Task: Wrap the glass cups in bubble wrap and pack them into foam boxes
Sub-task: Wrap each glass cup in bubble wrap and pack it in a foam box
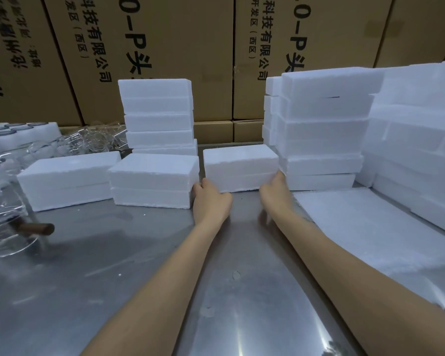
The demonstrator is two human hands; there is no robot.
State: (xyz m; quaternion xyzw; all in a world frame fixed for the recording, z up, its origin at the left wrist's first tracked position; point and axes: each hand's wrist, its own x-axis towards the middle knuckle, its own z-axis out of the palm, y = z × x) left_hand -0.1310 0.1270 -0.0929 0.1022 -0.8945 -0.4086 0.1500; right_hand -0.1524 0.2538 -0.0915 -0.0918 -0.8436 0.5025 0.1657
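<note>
While brown cartons (165, 47) are walling off the top of the frame, a steel bench (113, 265) is spreading across the lower half. At centre, a closed white foam box (239, 167) is sitting on it, the left hand (210, 201) and right hand (275, 188) gripping its two ends, fingers wrapping behind. Foam stacks (321, 129) are crowding its right edge; another box (153, 179) is sitting just left. Glass cups (8, 209) are lying at far left.
</note>
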